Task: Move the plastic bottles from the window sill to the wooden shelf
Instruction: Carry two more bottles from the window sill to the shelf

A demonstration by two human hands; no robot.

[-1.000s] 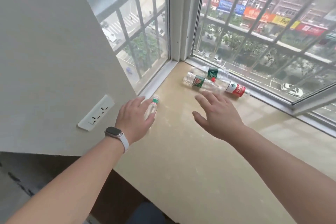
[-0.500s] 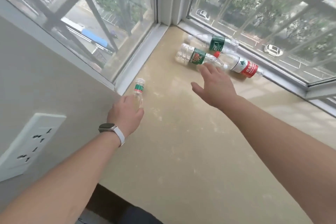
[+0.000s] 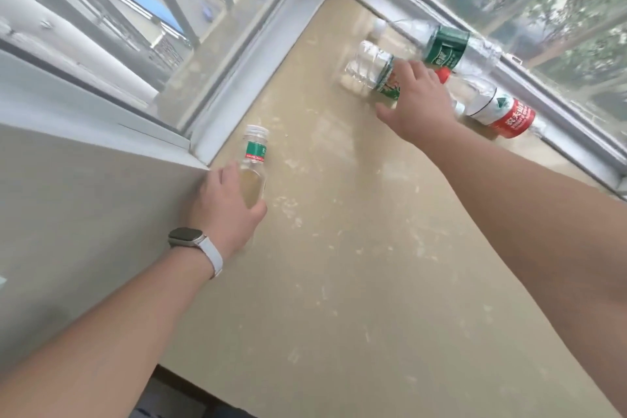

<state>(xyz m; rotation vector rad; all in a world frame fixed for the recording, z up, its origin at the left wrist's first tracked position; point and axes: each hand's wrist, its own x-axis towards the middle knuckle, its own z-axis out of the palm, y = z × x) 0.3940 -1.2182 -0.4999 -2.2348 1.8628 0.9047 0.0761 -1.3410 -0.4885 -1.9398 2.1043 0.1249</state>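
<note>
Several clear plastic bottles are on the beige window sill. A small bottle with a green-and-red label stands near the left window frame, and my left hand is wrapped around its lower half. Three larger bottles lie on their sides in the far corner. One has a green-and-red label, one a dark green label, one a red label. My right hand lies over the green-and-red one, fingers on its label, thumb spread apart. No wooden shelf is in view.
Window frames and glass close off the sill on the left and at the back right. A grey wall runs along the left, right beside my left hand. The sill's near edge drops off at the bottom.
My head and both arms have moved in towards the corner. My left hand has closed around the small bottle. My right hand has reached forward onto the lying green-and-red bottle.
</note>
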